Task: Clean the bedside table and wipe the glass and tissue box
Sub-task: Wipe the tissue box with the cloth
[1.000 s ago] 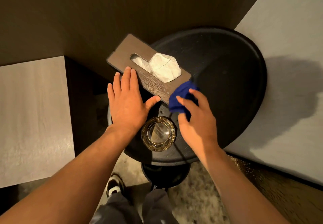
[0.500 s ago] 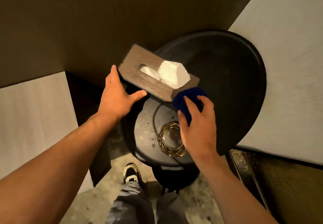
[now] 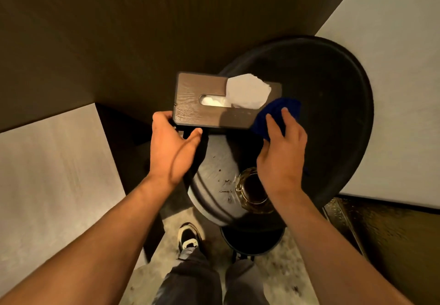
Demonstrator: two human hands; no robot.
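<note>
Holding tissue box (image 3: 202, 104) w/ L hand (image 3: 175, 145); R hand (image 3: 282, 152) apparently pinching blue cloth (image 3: 276, 114) vs it

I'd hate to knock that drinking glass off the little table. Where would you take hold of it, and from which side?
Take the glass around its side wall, coming straight down from above with the grip spanning its round rim. It stands upright, mouth open upward, close to the near edge of the bedside table, so a sideways reach risks nudging it off. The right hand, holding the blue cloth, hovers over it now.
</note>
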